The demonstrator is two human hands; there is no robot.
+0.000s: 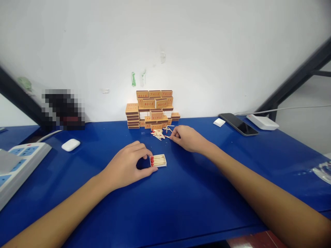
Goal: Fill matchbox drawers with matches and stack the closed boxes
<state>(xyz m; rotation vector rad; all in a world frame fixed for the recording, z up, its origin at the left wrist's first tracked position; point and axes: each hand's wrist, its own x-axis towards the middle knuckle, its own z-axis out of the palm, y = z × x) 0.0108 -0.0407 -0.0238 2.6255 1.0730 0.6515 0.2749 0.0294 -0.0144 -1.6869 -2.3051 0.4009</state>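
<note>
An open white matchbox tray (158,165) lies on the blue table, filled with red-headed matches (159,160) side by side. My left hand (129,165) grips its left end, thumb at the near corner and a finger at the far one. Beyond the tray is a loose heap of matches (158,134). At the right side of that heap, my right hand (186,138) pinches a match (167,137) between thumb and finger. Behind the heap, several yellow-brown matchboxes (156,103) are stacked against the wall.
At left are a white power strip (31,155) and a small white case (70,145). A black phone (238,124), a white square piece (219,122) and a white box (262,122) lie at the back right. Crumpled clear plastic (323,171) sits at the right edge.
</note>
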